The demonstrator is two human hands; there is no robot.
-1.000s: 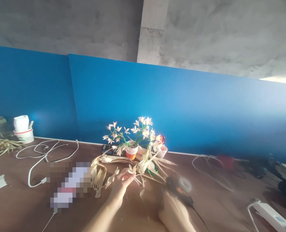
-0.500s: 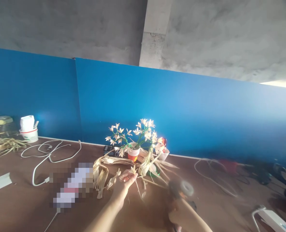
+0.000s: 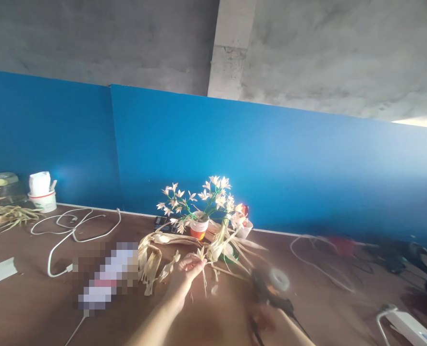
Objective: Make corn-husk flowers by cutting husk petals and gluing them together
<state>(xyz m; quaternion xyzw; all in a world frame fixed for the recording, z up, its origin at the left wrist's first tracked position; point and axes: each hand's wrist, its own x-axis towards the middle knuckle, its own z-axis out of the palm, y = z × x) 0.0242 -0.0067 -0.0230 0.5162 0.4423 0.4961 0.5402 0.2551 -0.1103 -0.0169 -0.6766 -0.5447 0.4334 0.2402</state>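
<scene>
My left hand (image 3: 190, 267) pinches a small pale flower (image 3: 201, 253) made of dried husk strips, with a thin strip hanging below the fingers. My right hand (image 3: 267, 319) is low on the right, smeared by motion, so its fingers cannot be made out. Close by it are a blurred black object (image 3: 269, 290) with a dark cord and a white ring-shaped roll (image 3: 279, 279). Beyond my left hand, a bundle of dried corn husks (image 3: 219, 247) lies on the table. Behind it, white husk flowers (image 3: 219, 192) on green stems stand in a stack of paper cups (image 3: 199, 227).
Loose husks (image 3: 152, 264) spread left of my left hand. White cables (image 3: 69, 233) coil on the brown table (image 3: 36, 307). A white tub (image 3: 43, 199) stands far left. At the lower right lies a white box (image 3: 413, 327). A blue partition (image 3: 271, 158) runs behind everything.
My right hand has shifted slightly lower beside the black object, which shows more of its lower end. My left hand stays put; the strip under its flower hangs straighter.
</scene>
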